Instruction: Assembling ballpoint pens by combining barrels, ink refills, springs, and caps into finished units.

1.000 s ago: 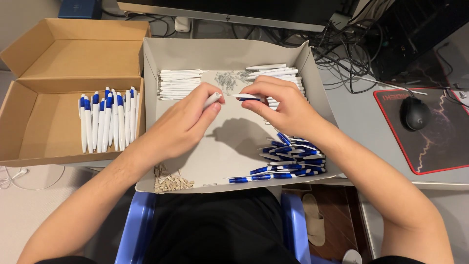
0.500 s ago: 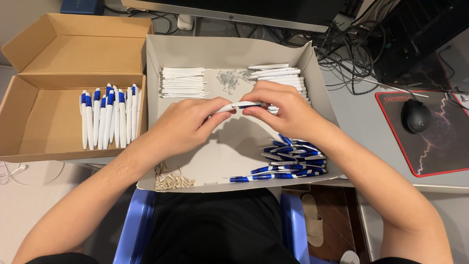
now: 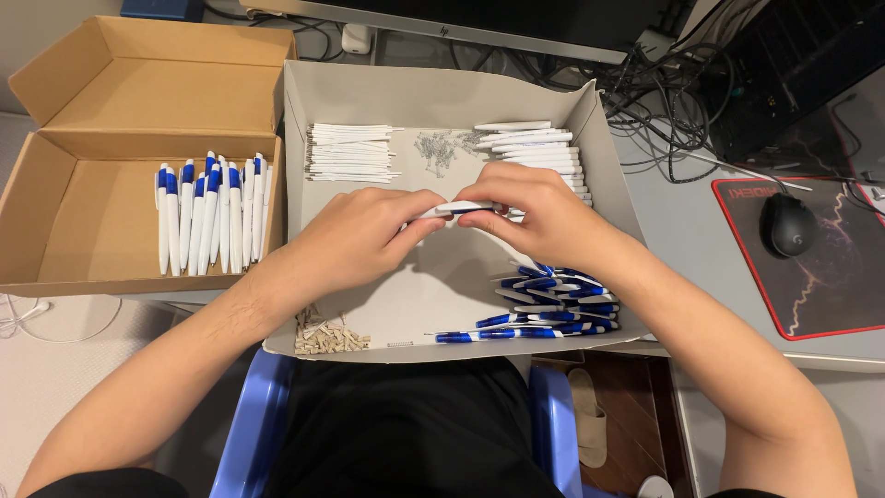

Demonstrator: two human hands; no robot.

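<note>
Both hands over grey tray (image 3: 313,101). Left hand (image 3: 364,235) & right hand (image 3: 535,217), grips pinched on one white pen (image 3: 466,208). Blue pen parts (image 3: 553,300) nearby.

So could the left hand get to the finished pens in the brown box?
Probably yes. The left hand is busy holding a white pen barrel, but the finished pens lie uncovered in the open brown box just beside it.

The pen (image 3: 461,208) I hold is smooth, glossy white plastic. Beneath it, the tray (image 3: 442,92) is matt grey card; left of the tray, the box (image 3: 111,92) is matt brown cardboard.
</note>
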